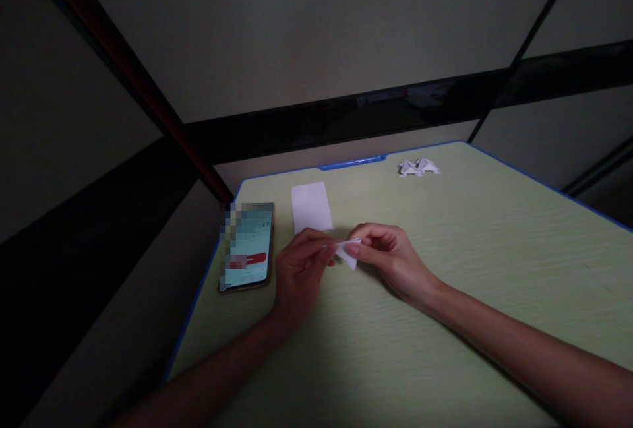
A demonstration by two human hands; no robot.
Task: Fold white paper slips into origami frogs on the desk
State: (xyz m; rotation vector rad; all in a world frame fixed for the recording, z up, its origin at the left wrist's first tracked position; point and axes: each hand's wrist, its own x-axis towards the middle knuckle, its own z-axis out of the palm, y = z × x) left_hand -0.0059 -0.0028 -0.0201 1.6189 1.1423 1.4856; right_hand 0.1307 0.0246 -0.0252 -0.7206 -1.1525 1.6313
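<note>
Between my two hands is a small piece of folded white paper, held up over the table. My left hand pinches its left end between thumb and fingers. On the other side, my right hand grips the right end, thumb on the near face. Fingers cover much of the paper, so its full folded shape is hidden. Just beyond my left hand lies a flat white sheet or stack of paper. Two small folded white paper figures sit side by side near the far edge.
A phone with a lit screen lies at the left edge of the pale green table. The table has a blue rim, with a blue slot or handle at the far side. Behind it stand grey panels with a glossy dark band.
</note>
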